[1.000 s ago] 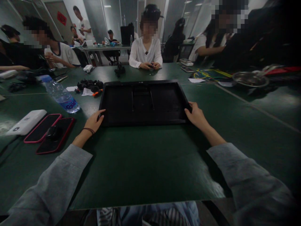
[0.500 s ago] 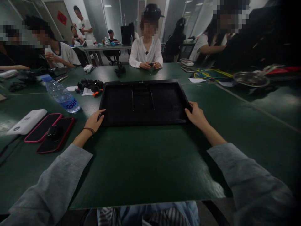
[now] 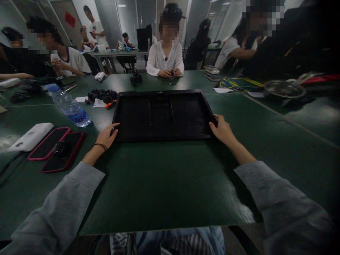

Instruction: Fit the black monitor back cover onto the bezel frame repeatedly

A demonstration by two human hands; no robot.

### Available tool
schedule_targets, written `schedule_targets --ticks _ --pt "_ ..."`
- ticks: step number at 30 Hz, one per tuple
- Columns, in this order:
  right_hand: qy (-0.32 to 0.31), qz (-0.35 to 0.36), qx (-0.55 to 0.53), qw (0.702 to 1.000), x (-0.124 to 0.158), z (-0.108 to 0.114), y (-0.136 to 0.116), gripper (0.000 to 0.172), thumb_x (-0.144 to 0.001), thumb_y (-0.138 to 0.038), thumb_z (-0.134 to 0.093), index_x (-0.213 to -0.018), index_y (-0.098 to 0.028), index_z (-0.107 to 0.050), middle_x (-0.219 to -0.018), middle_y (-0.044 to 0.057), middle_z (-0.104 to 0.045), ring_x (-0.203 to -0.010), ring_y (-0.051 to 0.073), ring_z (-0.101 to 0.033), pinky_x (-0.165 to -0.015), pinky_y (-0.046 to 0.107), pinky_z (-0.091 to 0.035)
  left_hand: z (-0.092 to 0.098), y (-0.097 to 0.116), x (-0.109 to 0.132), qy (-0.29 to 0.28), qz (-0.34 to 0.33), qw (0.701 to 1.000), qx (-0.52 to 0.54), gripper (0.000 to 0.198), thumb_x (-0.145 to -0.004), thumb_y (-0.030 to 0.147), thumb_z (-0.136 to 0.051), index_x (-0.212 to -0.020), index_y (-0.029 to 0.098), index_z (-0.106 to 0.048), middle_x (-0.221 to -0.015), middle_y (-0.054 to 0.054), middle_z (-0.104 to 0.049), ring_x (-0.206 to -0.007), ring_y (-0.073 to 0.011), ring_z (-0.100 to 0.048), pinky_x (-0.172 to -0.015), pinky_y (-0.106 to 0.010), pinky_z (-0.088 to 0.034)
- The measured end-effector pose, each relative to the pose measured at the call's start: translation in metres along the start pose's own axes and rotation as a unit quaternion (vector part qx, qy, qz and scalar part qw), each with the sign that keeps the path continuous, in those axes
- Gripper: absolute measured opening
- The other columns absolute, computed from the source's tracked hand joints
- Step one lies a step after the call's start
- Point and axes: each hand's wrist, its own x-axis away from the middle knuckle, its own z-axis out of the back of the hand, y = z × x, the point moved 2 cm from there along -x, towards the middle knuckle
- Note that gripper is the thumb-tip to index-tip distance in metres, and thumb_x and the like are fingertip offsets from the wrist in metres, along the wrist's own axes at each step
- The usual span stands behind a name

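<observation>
Black panel [image 3: 162, 117] flat on green bench [image 3: 159, 184]; left hand [image 3: 107, 136] grip pinching its near-left corner, right hand [image 3: 222, 130] grip pinching near-right corner.

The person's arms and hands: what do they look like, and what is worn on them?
The left sleeve and right sleeve are loose grey fabric, ending before the wrists. The left hand and right hand wear no gloves. A thin dark band circles the left wrist.
</observation>
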Motion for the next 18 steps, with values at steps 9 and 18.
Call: schedule_targets --ticks 9,18 --pt "0.001 -0.010 0.004 1.000 -0.0017 -0.0014 0.0044 0.057 -0.086 -0.037 -0.057 -0.138 -0.015 -0.052 -0.124 0.023 -0.068 -0.125 0.042 -0.062 -0.105 0.061 -0.050 0.0011 0.0007 0.0003 -0.008 0.006 1.000 -0.005 0.051 -0.098 0.042 -0.043 -0.142 0.020 -0.058 -0.144 -0.011 -0.062 -0.132 -0.0290 -0.058 -0.116 -0.050 -0.043" --pt "0.000 -0.011 0.004 1.000 -0.0002 0.0002 0.0017 0.057 -0.087 -0.040 -0.057 -0.139 -0.016 -0.052 -0.121 0.022 -0.069 -0.123 0.041 -0.063 -0.106 0.060 -0.050 0.0033 0.0047 0.0007 -0.006 0.010 1.000 -0.006 0.050 -0.097 0.041 -0.044 -0.141 0.021 -0.059 -0.138 -0.010 -0.065 -0.126 -0.0285 -0.061 -0.112 -0.050 -0.047"
